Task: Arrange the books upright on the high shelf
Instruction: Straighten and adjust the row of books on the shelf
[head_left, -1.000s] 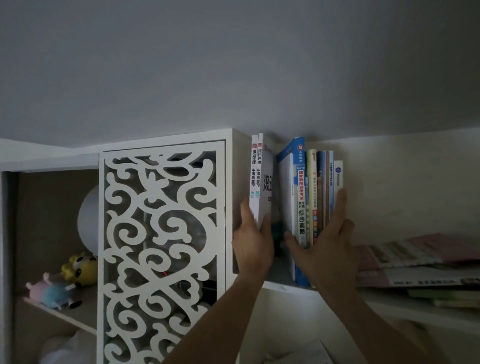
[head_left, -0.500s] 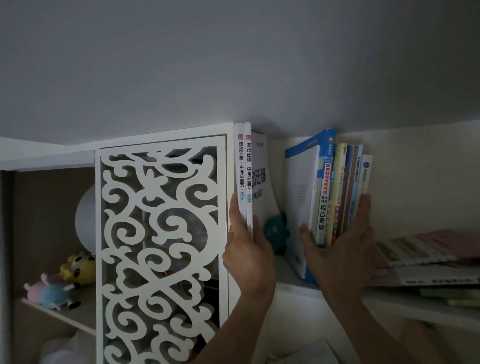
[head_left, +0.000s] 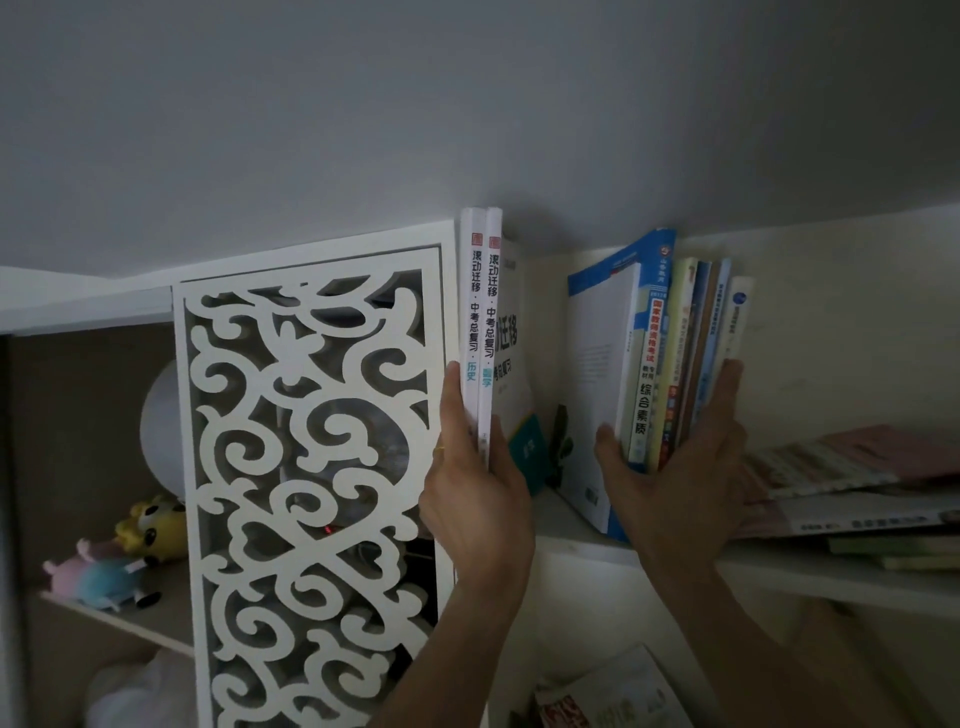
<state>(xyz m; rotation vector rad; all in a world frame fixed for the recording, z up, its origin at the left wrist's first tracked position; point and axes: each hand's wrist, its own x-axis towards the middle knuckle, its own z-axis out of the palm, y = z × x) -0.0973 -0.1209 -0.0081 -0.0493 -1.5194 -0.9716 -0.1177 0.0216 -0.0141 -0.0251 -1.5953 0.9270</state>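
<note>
The left hand grips two white books upright; the right hand holds a leaning book group on the high shelf, with a gap between them.

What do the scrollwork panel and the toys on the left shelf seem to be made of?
Scrollwork panel: probably painted wood or board; flat, matt white, cleanly cut openings. Toys: soft plush fabric, judging by their rounded, fuzzy pastel shapes, though the light is dim.

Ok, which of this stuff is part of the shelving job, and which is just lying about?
Part of the job:
white books, held by the left hand
leaning books, held by the right hand
flat books
high shelf

Lying about:
plush toys
lattice panel
book lower down
</note>
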